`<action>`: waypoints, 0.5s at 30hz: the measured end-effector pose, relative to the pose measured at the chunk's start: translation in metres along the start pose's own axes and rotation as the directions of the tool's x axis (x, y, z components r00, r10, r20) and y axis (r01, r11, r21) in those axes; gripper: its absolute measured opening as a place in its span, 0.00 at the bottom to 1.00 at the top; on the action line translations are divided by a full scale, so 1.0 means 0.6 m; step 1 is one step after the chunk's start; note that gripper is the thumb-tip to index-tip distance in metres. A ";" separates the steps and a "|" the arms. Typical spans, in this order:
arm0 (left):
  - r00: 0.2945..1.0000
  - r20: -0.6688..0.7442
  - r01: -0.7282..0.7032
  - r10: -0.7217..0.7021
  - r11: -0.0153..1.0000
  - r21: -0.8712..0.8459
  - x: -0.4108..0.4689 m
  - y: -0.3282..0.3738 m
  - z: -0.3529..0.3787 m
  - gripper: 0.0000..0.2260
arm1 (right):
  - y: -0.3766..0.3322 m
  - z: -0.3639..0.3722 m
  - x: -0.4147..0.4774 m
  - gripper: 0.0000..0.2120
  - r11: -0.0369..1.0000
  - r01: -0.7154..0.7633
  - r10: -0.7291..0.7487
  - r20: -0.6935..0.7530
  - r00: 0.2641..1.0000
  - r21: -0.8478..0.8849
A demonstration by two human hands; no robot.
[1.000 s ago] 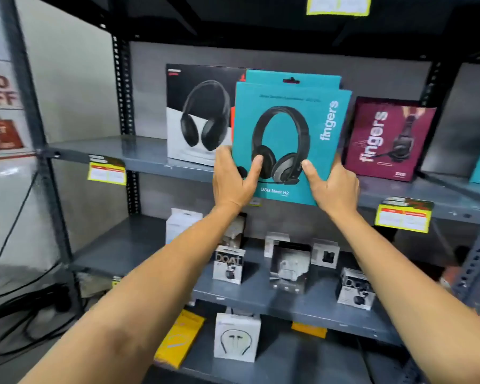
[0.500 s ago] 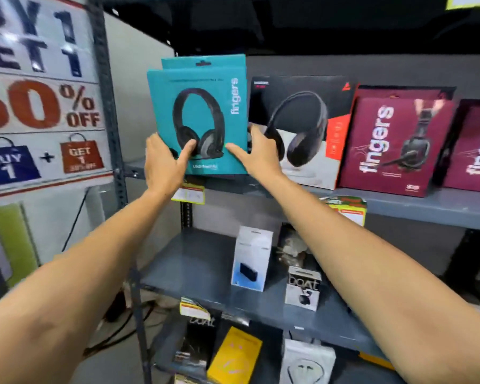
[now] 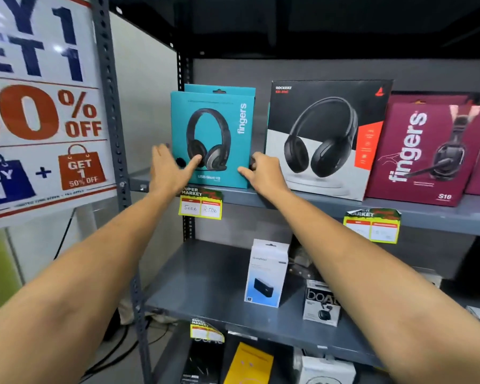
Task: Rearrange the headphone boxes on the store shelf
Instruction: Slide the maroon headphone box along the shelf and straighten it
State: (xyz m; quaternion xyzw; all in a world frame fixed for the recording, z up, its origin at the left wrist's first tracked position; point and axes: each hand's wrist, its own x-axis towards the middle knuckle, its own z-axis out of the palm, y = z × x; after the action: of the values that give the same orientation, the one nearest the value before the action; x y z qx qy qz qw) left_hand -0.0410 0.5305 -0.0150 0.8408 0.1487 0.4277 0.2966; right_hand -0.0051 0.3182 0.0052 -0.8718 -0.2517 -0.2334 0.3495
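The teal headphone box [image 3: 214, 137] is standing upright at the left end of the upper shelf [image 3: 427, 214], its base resting on the shelf board. Both hands are flanking its lower corners. The left hand [image 3: 168, 170] is spreading open, fingers blurred and splayed past the box's left edge, thumb lying across the lower front face; it is not clamping anything. The right hand [image 3: 263, 171] is curling loosely at the lower right corner, thumb touching the front face, fingers tucking into the gap beside the box; whether they are pinching the edge I cannot tell.

Just right of the right-hand fingers, the black headphone box [image 3: 324, 139] is standing close by, with a maroon headphone box [image 3: 427, 153] beyond it. Below the left thumb a yellow price tag [image 3: 200, 207] is hanging from the shelf lip.

The box is probably light, stiff card with a smooth, slightly slippery face; gripping both side edges low down looks safest, since pressing the front panel could dent it.
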 end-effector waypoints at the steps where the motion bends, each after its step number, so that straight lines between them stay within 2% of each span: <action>1: 0.995 -0.088 0.042 -0.040 0.999 0.022 -0.010 0.004 -0.001 0.35 | 0.008 -0.013 -0.012 0.14 1.000 0.024 -0.024 -0.028 0.999 -0.010; 3: 0.969 -0.245 0.023 -0.016 0.999 0.023 -0.045 0.021 0.004 0.32 | 0.040 -0.047 -0.052 0.13 0.996 0.043 -0.052 -0.121 0.991 -0.078; 4: 0.960 -0.272 -0.067 0.059 0.998 -0.018 -0.070 0.031 0.014 0.26 | 0.061 -0.066 -0.078 0.16 0.986 0.024 -0.052 -0.167 0.985 -0.164; 6: 0.945 -0.210 -0.272 0.249 0.959 -0.085 -0.124 0.057 0.049 0.14 | 0.112 -0.105 -0.129 0.20 0.946 -0.025 -0.044 -0.202 0.978 -0.324; 9: 0.884 -0.020 -0.463 0.467 0.871 -0.163 -0.210 0.140 0.122 0.09 | 0.202 -0.179 -0.193 0.21 0.902 -0.097 -0.003 -0.232 0.973 -0.420; 12: 0.795 0.060 -0.569 0.603 0.776 -0.272 -0.266 0.261 0.182 0.10 | 0.275 -0.275 -0.219 0.23 0.910 -0.163 -0.001 -0.395 0.919 -0.381; 15: 0.777 0.109 -0.558 0.620 0.758 -0.337 -0.296 0.388 0.228 0.19 | 0.338 -0.370 -0.215 0.17 0.979 -0.137 0.012 -0.624 0.782 -0.152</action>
State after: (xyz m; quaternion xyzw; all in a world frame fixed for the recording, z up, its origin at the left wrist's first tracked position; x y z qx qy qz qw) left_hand -0.0361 0.2087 -0.0440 0.8333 -0.2212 0.4232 0.2784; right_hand -0.0327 -0.0066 -0.0262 -0.7851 -0.0650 -0.5152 0.3376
